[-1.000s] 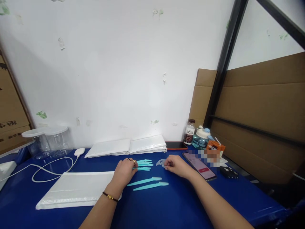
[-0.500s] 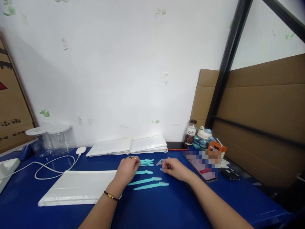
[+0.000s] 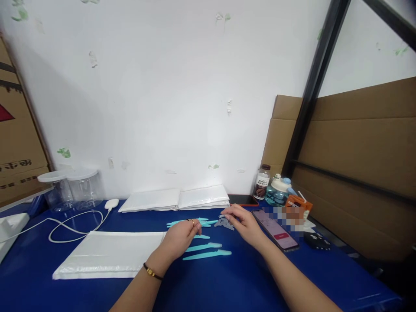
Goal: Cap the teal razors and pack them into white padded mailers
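My left hand (image 3: 182, 237) is closed on a turquoise eyebrow razor (image 3: 212, 222), whose end points right from my fingertips. More turquoise razors (image 3: 172, 224) lie in a loose heap behind that hand. To its right, two razors with pale caps lie side by side, the nearest razor (image 3: 206, 255) fully in sight and the other razor (image 3: 208, 246) partly hidden by the hand. My right hand (image 3: 244, 223) hovers over a small pile of translucent grey caps (image 3: 225, 223), its thumb and fingers apart. Whether its fingertips touch a cap is hard to see.
White padded packets (image 3: 203, 197) lie along the wall, and another white packet (image 3: 107, 253) is at left. On the right are a phone (image 3: 282, 236), a brown-capped bottle (image 3: 261, 184), a teal cup (image 3: 276, 197) and an orange carton (image 3: 297, 206). A white cable (image 3: 69, 223) curls beside clear jars (image 3: 84, 190).
My right hand has moved up and its fingers have spread, uncovering more of the cap pile. My left hand has shifted slightly right and down, with a razor now sticking out from its fingers.
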Demonstrator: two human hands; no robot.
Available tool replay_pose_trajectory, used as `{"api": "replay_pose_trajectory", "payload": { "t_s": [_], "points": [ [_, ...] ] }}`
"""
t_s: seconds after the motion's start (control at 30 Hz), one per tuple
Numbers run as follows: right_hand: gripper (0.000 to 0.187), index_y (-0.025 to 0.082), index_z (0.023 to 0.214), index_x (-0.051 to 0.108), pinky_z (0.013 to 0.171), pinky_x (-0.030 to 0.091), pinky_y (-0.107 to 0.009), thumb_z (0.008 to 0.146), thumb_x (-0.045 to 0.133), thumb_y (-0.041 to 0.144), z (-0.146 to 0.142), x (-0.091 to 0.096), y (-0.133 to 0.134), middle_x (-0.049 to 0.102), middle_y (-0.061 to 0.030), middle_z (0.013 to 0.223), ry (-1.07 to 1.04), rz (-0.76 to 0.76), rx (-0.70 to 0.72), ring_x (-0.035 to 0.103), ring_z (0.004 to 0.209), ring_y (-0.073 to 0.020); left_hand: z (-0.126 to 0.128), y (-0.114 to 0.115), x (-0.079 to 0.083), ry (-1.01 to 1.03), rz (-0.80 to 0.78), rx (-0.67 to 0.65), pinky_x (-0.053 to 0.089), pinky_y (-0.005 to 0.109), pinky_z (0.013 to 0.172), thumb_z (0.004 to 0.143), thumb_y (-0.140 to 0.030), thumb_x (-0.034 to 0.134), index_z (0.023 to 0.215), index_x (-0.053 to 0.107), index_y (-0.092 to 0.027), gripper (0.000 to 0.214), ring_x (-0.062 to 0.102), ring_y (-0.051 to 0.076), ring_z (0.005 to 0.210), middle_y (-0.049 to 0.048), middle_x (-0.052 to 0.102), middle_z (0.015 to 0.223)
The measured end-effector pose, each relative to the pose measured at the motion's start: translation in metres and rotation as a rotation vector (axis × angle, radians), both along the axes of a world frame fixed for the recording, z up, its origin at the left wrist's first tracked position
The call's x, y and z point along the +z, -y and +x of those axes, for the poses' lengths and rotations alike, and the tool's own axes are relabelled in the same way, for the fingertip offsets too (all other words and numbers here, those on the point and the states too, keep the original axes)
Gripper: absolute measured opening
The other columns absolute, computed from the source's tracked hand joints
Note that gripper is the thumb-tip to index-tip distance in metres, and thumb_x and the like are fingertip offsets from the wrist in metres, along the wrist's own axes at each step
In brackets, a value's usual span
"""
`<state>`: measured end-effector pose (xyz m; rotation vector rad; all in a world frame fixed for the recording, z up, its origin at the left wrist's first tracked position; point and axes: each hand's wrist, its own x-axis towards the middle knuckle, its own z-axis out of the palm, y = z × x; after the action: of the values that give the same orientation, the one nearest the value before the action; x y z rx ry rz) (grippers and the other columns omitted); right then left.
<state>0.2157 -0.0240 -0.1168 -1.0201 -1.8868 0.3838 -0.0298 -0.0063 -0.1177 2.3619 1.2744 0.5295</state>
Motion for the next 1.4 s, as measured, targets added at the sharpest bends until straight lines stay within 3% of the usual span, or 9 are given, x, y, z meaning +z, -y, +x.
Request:
{"api": "replay_pose_trajectory", "payload": {
  "t_s": [0.33,0.53,0.7,0.93,1.13,1.3,1.4],
  "points": [
    [0.022,0.021,0.092,0.068,0.065,0.042,-0.026,0.088,0.05,0.034,-0.007,-0.002,0.001,0.062,-0.0045,0.081,0.077,-0.07,0.0,0.056,0.073,-0.0154,0.001,0.001,0.001,-0.019,0.058,-0.005,0.036,0.023,0.065,0.092,-0.045,0.022,0.08,0.058,-0.024,0.044,0.055,0.014,0.075,-0.0018,0.063,0.078],
    [0.024,0.021,0.092,0.07,0.063,0.041,-0.025,0.086,0.052,0.036,-0.016,-0.003,0.005,0.061,-0.0033,0.075,0.121,-0.127,0.055,0.055,0.068,-0.0143,0.008,0.006,-0.003,-0.016,0.079,-0.077,0.037,0.023,0.069,0.093,-0.042,0.024,0.084,0.06,-0.024,0.041,0.057,0.015,0.077,-0.0005,0.064,0.082],
    [0.024,0.021,0.09,0.071,0.059,0.041,-0.024,0.081,0.057,0.038,-0.005,-0.004,0.003,0.065,-0.0031,0.075,0.238,-0.277,0.136,0.056,0.065,-0.0147,0.011,0.006,-0.001,-0.072,0.098,-0.094,0.038,0.025,0.071,0.092,-0.042,0.03,0.082,0.062,-0.022,0.039,0.056,0.017,0.08,0.0034,0.062,0.082],
    [0.017,0.019,0.076,0.068,0.061,0.041,-0.026,0.079,0.052,0.023,0.023,-0.009,-0.014,0.062,-0.004,0.077,0.331,-0.23,-0.244,0.055,0.067,-0.0157,-0.008,-0.012,-0.003,-0.252,0.136,0.112,0.038,0.029,0.077,0.079,-0.028,0.053,0.095,0.063,-0.025,0.019,0.055,0.021,0.095,0.0039,0.061,0.1],
    [0.008,0.018,0.079,0.064,0.061,0.039,-0.024,0.074,0.061,0.022,0.018,-0.024,-0.02,0.057,-0.0035,0.08,0.473,-0.303,-0.281,0.054,0.068,-0.0144,-0.011,-0.018,-0.01,-0.253,0.055,0.115,0.037,0.026,0.068,0.078,-0.024,0.053,0.076,0.063,-0.023,0.011,0.057,0.018,0.084,0.0015,0.063,0.086],
    [0.011,0.019,0.077,0.065,0.061,0.038,-0.024,0.079,0.055,0.022,0.012,-0.022,-0.016,0.058,-0.0042,0.085,0.577,-0.184,-0.221,0.054,0.069,-0.0139,-0.009,-0.017,-0.009,-0.261,0.071,0.104,0.035,0.027,0.069,0.079,-0.023,0.052,0.074,0.059,-0.021,0.009,0.058,0.018,0.083,0.0009,0.064,0.083],
    [0.012,0.02,0.08,0.066,0.063,0.039,-0.024,0.08,0.054,0.023,0.009,-0.019,-0.014,0.062,-0.0038,0.083,0.518,-0.155,-0.194,0.056,0.072,-0.0151,-0.008,-0.014,-0.004,-0.237,0.136,0.092,0.034,0.029,0.073,0.084,-0.024,0.045,0.078,0.054,-0.021,0.011,0.058,0.017,0.078,-0.0002,0.064,0.077]
  ]
}}
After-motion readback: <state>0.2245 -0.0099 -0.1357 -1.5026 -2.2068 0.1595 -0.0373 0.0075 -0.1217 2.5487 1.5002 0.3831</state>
